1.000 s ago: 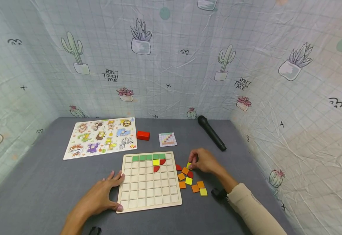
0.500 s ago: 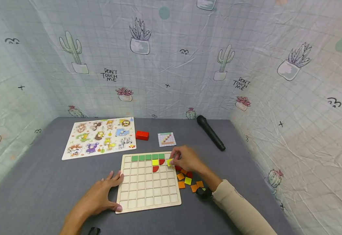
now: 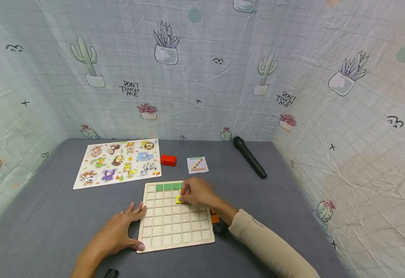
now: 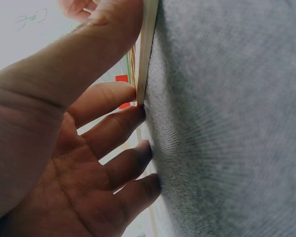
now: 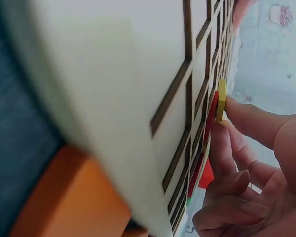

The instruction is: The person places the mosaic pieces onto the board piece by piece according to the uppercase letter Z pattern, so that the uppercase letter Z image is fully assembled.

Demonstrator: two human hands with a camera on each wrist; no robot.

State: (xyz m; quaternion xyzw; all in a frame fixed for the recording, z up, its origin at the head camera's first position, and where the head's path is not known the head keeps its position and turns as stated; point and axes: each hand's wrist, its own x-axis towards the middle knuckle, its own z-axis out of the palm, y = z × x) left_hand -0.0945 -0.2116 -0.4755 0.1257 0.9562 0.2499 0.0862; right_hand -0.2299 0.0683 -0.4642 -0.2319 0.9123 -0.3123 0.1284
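A wooden grid board (image 3: 167, 227) lies on the table, with green square tiles (image 3: 167, 187) in its top row. My left hand (image 3: 117, 231) rests along the board's left edge, fingers spread and thumb at the near corner; the left wrist view shows its fingertips (image 4: 138, 111) by the board's side. Over the upper part of the board, my right hand (image 3: 199, 193) pinches a yellow square tile (image 3: 178, 199) between thumb and finger. The right wrist view shows this yellow tile (image 5: 221, 101) standing right beside a red piece (image 5: 211, 116) on the grid. My right hand hides other tiles in the head view.
Loose orange tiles (image 3: 215, 219) lie right of the board, partly behind the right forearm. Farther back are an animal puzzle board (image 3: 99, 175), a red block (image 3: 168, 160), a small pattern card (image 3: 197, 165) and a black microphone (image 3: 250, 157).
My right hand has picked up the yellow tile from the loose pieces on the right and carried it left over the board. The left hand has stayed at the board's edge.
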